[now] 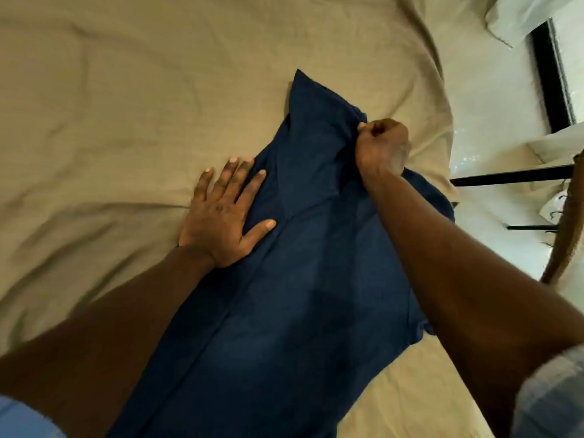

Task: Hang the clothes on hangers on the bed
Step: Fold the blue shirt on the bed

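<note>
We note left sleeve (22, 418): light blue, plain, smooth cloth, only small patch in view at lower corner. We note right sleeve (550, 399): paler grey-blue, faint check pattern, soft weave, edge ending near elbow. Below sleeves we see left forearm (120, 327) and right forearm (458, 263), both bare. On left hand (221, 216) we see short, trimmed nails. On right hand (382, 147) we cannot make out nails clearly. Blur softens right sleeve detail.
</note>
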A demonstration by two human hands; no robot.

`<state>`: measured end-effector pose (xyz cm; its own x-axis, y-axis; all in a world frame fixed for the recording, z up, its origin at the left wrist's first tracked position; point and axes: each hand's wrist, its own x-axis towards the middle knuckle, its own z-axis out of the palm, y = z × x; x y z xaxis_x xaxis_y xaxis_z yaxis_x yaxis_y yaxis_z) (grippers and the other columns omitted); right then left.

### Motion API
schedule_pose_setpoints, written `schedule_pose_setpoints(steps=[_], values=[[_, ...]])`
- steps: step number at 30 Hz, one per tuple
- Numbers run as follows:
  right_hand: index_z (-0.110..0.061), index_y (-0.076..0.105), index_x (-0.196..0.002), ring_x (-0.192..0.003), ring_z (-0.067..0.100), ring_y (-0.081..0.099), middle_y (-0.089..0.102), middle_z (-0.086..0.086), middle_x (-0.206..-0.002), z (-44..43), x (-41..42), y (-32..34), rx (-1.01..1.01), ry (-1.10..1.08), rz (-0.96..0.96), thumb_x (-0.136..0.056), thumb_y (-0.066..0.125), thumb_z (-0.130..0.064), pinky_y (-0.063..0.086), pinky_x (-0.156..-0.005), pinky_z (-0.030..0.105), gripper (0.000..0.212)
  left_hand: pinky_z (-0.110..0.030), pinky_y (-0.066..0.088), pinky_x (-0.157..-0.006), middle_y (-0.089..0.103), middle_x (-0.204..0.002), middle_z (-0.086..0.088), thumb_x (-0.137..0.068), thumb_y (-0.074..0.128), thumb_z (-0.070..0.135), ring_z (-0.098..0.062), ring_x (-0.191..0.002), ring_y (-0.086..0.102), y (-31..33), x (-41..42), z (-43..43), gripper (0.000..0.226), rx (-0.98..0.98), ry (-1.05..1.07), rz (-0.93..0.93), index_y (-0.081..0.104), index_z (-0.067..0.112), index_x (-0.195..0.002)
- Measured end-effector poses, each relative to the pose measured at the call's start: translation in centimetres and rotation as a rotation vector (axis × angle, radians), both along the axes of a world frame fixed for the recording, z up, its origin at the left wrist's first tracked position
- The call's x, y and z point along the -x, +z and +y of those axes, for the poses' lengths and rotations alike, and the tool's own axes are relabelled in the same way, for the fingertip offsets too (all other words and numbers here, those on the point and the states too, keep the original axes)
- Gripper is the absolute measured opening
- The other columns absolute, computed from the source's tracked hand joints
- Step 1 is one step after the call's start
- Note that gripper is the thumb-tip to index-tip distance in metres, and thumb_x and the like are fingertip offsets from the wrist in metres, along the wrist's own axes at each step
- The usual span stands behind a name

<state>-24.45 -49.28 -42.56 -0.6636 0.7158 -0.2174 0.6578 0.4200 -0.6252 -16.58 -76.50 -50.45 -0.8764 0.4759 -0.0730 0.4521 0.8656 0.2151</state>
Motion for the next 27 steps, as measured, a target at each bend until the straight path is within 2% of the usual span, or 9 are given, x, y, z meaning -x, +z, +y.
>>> schedule_pose_setpoints(steps=[3, 6, 8, 10, 13, 19, 23, 25, 27], values=[[-0.023, 0.063, -0.101, -0.091, 0.013, 0.060, 0.063, -0.012, -0.090, 0.1, -2.1, 1.2, 0.018, -0.152, 0.113, -0.099, 0.054, -0.030, 0.041, -0.080, 0.024, 0.012, -0.056, 0.007, -0.127, 0.002, -0.174, -0.003, -0.098, 0.028, 0.073, -0.023, -0.160, -0.001, -0.1, 0.0, 0.1, 0.086, 0.006, -0.001, 0.010, 0.010, 0.024, -0.166], [-0.018, 0.067, -0.101, -0.092, 0.019, 0.069, 0.071, -0.004, -0.095, 0.5, -6.3, 1.6, 0.105, -0.371, 0.257, -0.093, 0.053, -0.032, 0.054, -0.089, 0.040, 0.021, -0.056, 0.008, -0.127, 0.002, -0.174, -0.004, -0.098, 0.027, 0.073, -0.024, -0.160, -0.001, -0.2, 0.1, 0.0, 0.086, 0.020, 0.002, 0.018, 0.010, 0.023, -0.166], [-0.020, 0.066, -0.088, -0.080, 0.021, 0.074, 0.072, -0.004, -0.082, 0.8, -9.5, 1.3, 0.195, -0.481, 0.236, -0.086, 0.053, -0.035, 0.058, -0.086, 0.048, 0.020, -0.056, 0.007, -0.127, 0.001, -0.174, -0.003, -0.097, 0.027, 0.073, -0.024, -0.160, 0.000, -0.3, 0.1, 0.1, 0.087, 0.027, -0.005, 0.027, 0.009, 0.023, -0.166], [-0.020, 0.066, -0.089, -0.084, 0.020, 0.072, 0.072, -0.002, -0.087, 0.9, -11.8, 0.9, 0.186, -0.471, 0.129, -0.085, 0.055, -0.037, 0.056, -0.090, 0.045, 0.020, -0.056, 0.007, -0.127, 0.002, -0.174, -0.004, -0.097, 0.028, 0.072, -0.024, -0.160, 0.001, -0.4, 0.0, 0.1, 0.086, 0.027, -0.005, 0.037, 0.010, 0.023, -0.166], [-0.024, 0.064, -0.104, -0.105, 0.021, 0.063, 0.067, -0.002, -0.108, 1.1, -11.5, 0.9, -0.035, -0.314, 0.069, -0.091, 0.056, -0.036, 0.047, -0.098, 0.039, 0.020, -0.057, 0.009, -0.126, 0.004, -0.174, -0.004, -0.097, 0.029, 0.071, -0.025, -0.160, 0.002, -0.5, 0.0, 0.0, 0.086, 0.015, -0.002, 0.048, 0.011, 0.022, -0.166], [-0.023, 0.069, -0.110, -0.104, 0.021, 0.063, 0.069, -0.002, -0.109, 0.4, -2.1, 0.9, -0.209, 0.287, 0.059, -0.098, 0.049, -0.042, 0.052, -0.095, 0.045, 0.030, -0.057, 0.008, -0.126, 0.007, -0.174, -0.005, -0.096, 0.033, 0.071, -0.025, -0.160, 0.003, -0.5, -0.2, 0.0, 0.087, -0.006, 0.006, 0.054, 0.013, 0.023, -0.166], [-0.037, 0.054, -0.145, -0.138, 0.026, 0.043, 0.048, -0.002, -0.151, 0.0, 3.1, -0.6, -0.410, 0.863, -0.234, -0.103, 0.045, -0.045, 0.036, -0.111, 0.049, 0.043, -0.057, 0.008, -0.126, 0.006, -0.174, -0.005, -0.095, 0.033, 0.072, -0.025, -0.160, 0.003, -0.6, -0.1, -0.1, 0.089, -0.005, 0.006, 0.065, 0.013, 0.023, -0.166], [-0.039, 0.040, -0.155, -0.150, 0.026, 0.029, 0.032, -0.005, -0.164, 0.4, 4.0, -1.3, -0.440, 0.981, -0.389, -0.105, 0.044, -0.045, 0.028, -0.117, 0.051, 0.051, -0.058, 0.008, -0.126, 0.006, -0.174, -0.005, -0.095, 0.034, 0.072, -0.026, -0.160, 0.004, -0.6, -0.1, 0.0, 0.089, -0.010, 0.000, 0.068, 0.014, 0.023, -0.166], [-0.035, 0.040, -0.156, -0.153, 0.023, 0.026, 0.029, -0.004, -0.167, 0.9, 3.5, -1.0, -0.305, 0.944, -0.344, -0.105, 0.045, -0.041, 0.026, -0.123, 0.047, 0.052, -0.058, 0.008, -0.126, 0.006, -0.174, -0.005, -0.095, 0.035, 0.073, -0.026, -0.160, 0.004, -0.5, 0.0, 0.1, 0.089, -0.026, -0.004, 0.064, 0.015, 0.023, -0.165]])
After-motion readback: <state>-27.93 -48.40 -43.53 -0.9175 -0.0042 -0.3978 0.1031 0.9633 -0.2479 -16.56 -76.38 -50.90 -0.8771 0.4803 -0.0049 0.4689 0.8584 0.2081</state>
